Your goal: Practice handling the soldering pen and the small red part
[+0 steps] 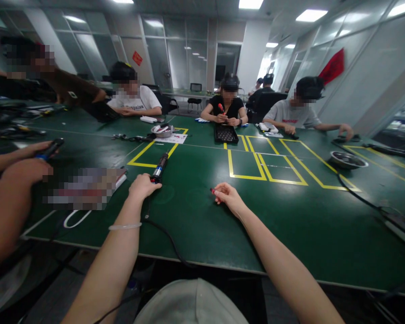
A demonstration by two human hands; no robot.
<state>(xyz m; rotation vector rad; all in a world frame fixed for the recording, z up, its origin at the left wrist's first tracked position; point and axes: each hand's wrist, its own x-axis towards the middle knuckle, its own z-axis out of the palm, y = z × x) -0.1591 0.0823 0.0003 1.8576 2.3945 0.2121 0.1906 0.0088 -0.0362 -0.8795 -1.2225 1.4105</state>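
Note:
My left hand (pixel 142 187) is closed round the rear end of an electric screwdriver (pixel 160 165), a dark cylinder with a silver and blue band. Its thin bit points away from me over the green table (pixel 192 225). From near that hand, a black cord (pixel 168 236) runs down to the table's front edge. My right hand (pixel 227 197) pinches a small red and black piece (pixel 212 191) just above the table; its kind is too small to tell. The two hands are well apart.
Yellow tape outlines (pixel 248 177) mark the table. A metal bowl (pixel 348 159) stands at right, another bowl (pixel 162 130) farther back. A black tray (pixel 226 134) lies before a seated person. At left, a co-worker's hand (pixel 49 150) holds a tool beside a blurred-out packet (pixel 87 186).

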